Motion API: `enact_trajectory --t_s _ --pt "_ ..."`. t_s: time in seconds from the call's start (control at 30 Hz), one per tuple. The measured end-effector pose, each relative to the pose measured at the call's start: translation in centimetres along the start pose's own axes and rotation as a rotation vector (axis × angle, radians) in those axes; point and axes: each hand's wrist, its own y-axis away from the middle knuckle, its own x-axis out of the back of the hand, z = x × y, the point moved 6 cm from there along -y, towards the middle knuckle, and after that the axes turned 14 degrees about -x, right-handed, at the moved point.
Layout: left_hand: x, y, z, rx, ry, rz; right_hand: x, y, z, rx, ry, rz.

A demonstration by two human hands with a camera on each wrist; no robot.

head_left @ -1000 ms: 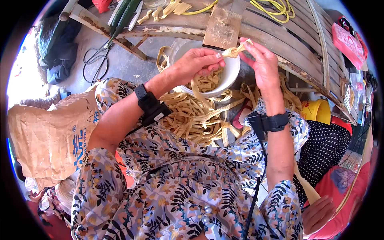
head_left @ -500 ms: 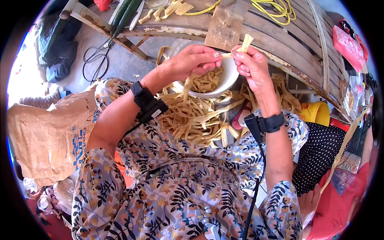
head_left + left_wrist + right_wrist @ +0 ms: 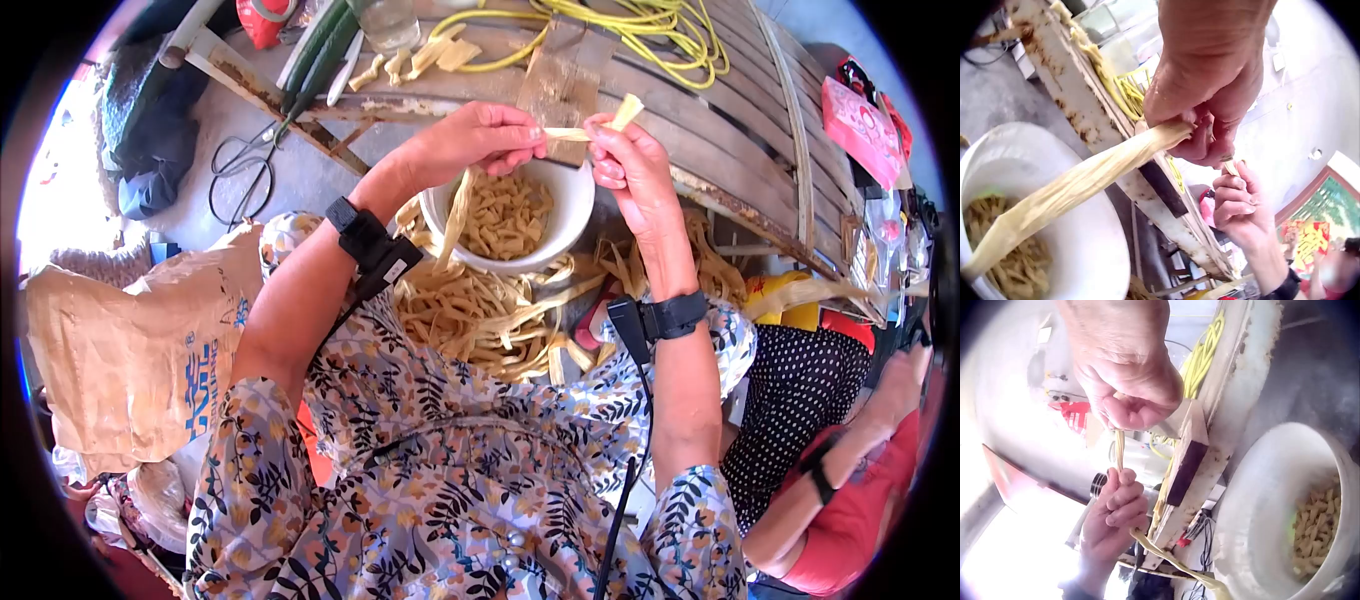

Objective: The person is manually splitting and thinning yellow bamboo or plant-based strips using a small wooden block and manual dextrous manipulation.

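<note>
My left hand [image 3: 475, 145] and right hand [image 3: 632, 172] pinch a long pale-yellow strip [image 3: 568, 134], which looks like tofu skin, and a short straight stretch spans the gap between them. Its flared short end [image 3: 628, 110] sticks up past the right thumb and fingers. From the left palm the strip's long tail [image 3: 1079, 190] hangs down across the bucket. Below the hands stands a white bucket [image 3: 577, 215] holding many short knotted-looking pieces [image 3: 508, 218]. A heap of long strips [image 3: 465, 315] lies in front of the bucket, by my lap.
Behind the bucket runs a slatted bench [image 3: 690, 120] with a rusty frame, carrying a wooden block [image 3: 570, 80], yellow hose [image 3: 690, 50], cucumbers [image 3: 318, 60] and a glass jar [image 3: 388, 22]. A brown paper sack [image 3: 130, 350] is at left; another person's arm [image 3: 830, 480] is at right.
A bunched, knot-like part between the hands has given way to a straight stretch. My right fingers have closed in around the strip. At right, the other person's arm has come up.
</note>
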Motion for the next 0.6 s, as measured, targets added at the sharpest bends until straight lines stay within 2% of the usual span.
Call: enact_trajectory --t_s 0.17,0.3,0.6 --pt "3.6 -3.0 1.4 -0.161 -0.417 0.165 1.0 -2.5 -1.9 0.131 -0.045 0.149" --pt "5.3 -4.9 1.6 -0.201 -0.557 0.384 1.5 -4.8 -2.5 0.185 -0.087 0.198" --pt "5.9 -6.3 1.4 -0.242 -0.571 0.469 2.3 -6.6 -3.0 0.223 -0.131 0.283"
